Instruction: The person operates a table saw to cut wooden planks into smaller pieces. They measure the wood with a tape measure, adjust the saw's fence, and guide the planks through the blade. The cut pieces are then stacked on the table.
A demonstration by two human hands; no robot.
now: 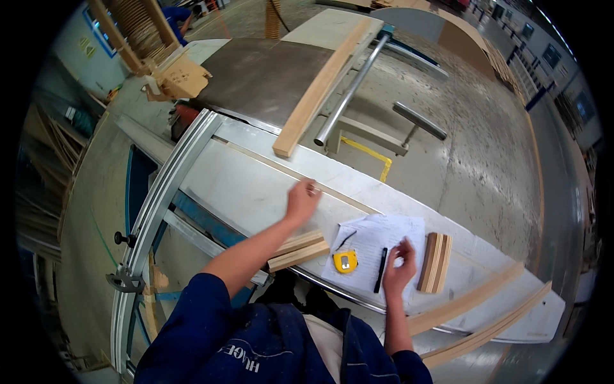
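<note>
Over the middle of the pale saw table (236,176), my left hand (304,200) is closed, its fingers curled together; anything inside them is too small or hidden to make out. My right hand (399,269) hovers above the right side of the written paper sheets (368,237), fingers loosely bent, a gap showing between thumb and fingers, nothing visible in it. A black pen (381,270) lies on the paper just left of that hand. Further left on the sheets is a yellow tape measure (345,261), with a short dark pencil-like stick (346,239) above it.
Short wood strips (298,251) lie at the near edge, and a bundled wood block (435,262) stands right of the paper. Long strips (480,320) overhang at right. A long beam (323,86) crosses the far side beside a metal tube (352,89). Another person (177,19) is at back left.
</note>
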